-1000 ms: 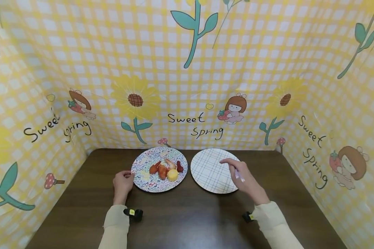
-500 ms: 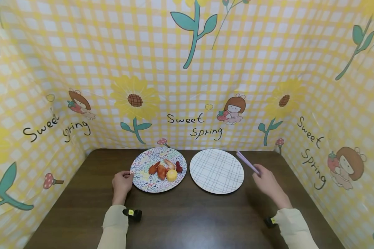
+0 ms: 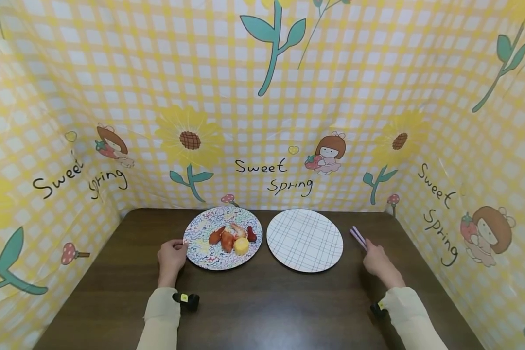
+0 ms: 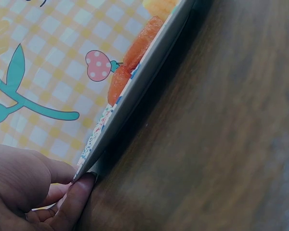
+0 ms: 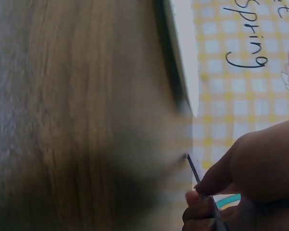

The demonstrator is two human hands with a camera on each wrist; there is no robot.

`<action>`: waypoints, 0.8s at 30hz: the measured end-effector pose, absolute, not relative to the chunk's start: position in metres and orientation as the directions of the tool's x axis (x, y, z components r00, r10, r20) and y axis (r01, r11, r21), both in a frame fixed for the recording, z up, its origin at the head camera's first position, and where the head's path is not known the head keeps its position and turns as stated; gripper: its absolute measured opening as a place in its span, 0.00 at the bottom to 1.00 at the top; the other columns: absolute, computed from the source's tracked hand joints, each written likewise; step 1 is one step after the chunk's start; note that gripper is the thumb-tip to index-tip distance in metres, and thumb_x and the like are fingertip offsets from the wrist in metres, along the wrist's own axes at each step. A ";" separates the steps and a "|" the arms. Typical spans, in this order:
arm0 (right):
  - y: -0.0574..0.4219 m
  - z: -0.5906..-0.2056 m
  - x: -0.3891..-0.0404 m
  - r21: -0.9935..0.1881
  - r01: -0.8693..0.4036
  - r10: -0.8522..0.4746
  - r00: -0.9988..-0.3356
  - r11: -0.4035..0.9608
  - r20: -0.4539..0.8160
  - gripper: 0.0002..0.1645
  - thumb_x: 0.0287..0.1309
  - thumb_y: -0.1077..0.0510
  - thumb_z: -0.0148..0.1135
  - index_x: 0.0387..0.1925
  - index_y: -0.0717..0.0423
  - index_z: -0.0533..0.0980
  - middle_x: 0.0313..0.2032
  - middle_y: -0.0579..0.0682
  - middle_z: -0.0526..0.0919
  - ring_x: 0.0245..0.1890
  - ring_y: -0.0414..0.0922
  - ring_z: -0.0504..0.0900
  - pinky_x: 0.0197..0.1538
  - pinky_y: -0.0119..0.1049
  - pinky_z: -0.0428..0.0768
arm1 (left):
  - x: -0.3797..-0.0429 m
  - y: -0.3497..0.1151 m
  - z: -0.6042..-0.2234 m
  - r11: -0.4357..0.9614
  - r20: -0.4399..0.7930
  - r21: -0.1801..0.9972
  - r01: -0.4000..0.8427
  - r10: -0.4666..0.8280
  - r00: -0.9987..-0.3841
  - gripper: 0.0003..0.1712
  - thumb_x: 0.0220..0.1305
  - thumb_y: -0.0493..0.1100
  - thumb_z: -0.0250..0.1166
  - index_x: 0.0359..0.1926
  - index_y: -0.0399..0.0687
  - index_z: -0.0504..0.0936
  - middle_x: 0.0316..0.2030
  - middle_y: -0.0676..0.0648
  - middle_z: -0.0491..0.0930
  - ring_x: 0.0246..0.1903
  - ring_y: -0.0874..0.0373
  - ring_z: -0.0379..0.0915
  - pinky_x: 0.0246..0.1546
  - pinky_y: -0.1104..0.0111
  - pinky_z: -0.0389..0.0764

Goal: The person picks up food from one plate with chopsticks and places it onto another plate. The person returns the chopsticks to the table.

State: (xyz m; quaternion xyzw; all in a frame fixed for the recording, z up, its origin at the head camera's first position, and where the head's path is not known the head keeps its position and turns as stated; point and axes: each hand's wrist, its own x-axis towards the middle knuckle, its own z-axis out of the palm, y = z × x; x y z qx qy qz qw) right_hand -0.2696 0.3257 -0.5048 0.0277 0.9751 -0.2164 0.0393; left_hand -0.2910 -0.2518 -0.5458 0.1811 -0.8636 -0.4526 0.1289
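My left hand pinches the left rim of a round plate with a multicoloured squiggle pattern; in the left wrist view, thumb and fingers sit on either side of its edge. On that plate lie two reddish-brown chicken-like pieces, a shrimp, a dark red piece and a yellow round piece. My right hand holds a pair of light purple chopsticks, right of a white plate with thin grid lines. That plate bears no food. The right wrist view shows one chopstick tip low over the table.
Both plates stand side by side near the back of a dark brown wooden table. Yellow-and-white checked cloth rises behind and at both sides. Each wrist wears a black camera.
My right hand has moved right, off the grid-lined plate, and has lowered the chopsticks towards the table. My left hand and the food have stayed in place.
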 end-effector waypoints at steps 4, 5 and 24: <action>0.320 -0.505 -0.271 -0.425 0.099 0.045 -0.990 0.900 -0.134 0.40 0.58 0.73 0.46 0.72 0.77 0.52 0.58 0.89 0.58 0.54 0.78 0.72 0.56 0.68 0.73 | -0.293 -0.252 -0.546 0.526 0.053 0.827 -0.199 -0.425 -0.903 0.19 0.72 0.44 0.61 0.51 0.30 0.83 0.44 0.32 0.85 0.44 0.40 0.80 0.40 0.56 0.77; 0.319 -0.506 -0.270 -0.422 0.096 0.044 -0.990 0.901 -0.131 0.40 0.57 0.73 0.47 0.72 0.77 0.53 0.56 0.88 0.58 0.50 0.77 0.74 0.53 0.68 0.75 | -0.294 -0.251 -0.546 0.526 0.052 0.827 -0.200 -0.425 -0.904 0.19 0.72 0.44 0.61 0.51 0.30 0.83 0.44 0.32 0.85 0.44 0.41 0.80 0.40 0.56 0.77; 0.311 -0.513 -0.267 -0.331 0.044 0.039 -0.999 0.943 -0.020 0.12 0.56 0.71 0.55 0.41 0.75 0.73 0.35 0.72 0.70 0.32 0.65 0.76 0.38 0.58 0.78 | -0.292 -0.252 -0.546 0.525 0.060 0.828 -0.196 -0.431 -0.900 0.18 0.72 0.44 0.61 0.50 0.31 0.84 0.42 0.33 0.85 0.43 0.41 0.79 0.38 0.59 0.75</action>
